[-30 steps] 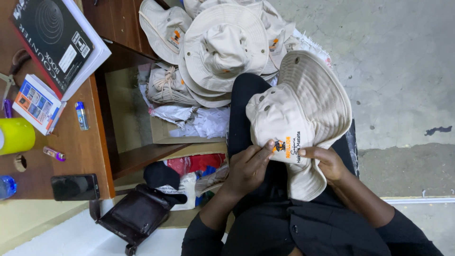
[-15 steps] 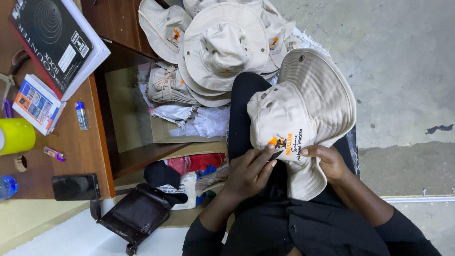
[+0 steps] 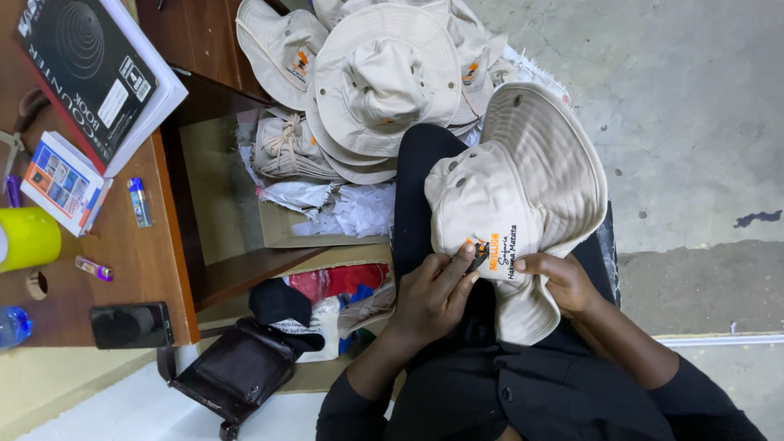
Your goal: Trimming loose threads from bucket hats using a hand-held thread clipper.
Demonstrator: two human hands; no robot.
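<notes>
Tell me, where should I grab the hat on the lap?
Probably take the hat by its wide floppy brim, coming from the right: the brim sticks out free there, while the left hand and right hand work at the embroidered crown.

We wear a black long-sleeved top with a small dark button at the front, and black trousers. Left hand [image 3: 429,294] and right hand [image 3: 563,282] are bare; no rings or watch visible.

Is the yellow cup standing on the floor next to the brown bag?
No, the yellow cup stands on the wooden desk, at its left edge, while the brown bag lies on the floor below.
</notes>
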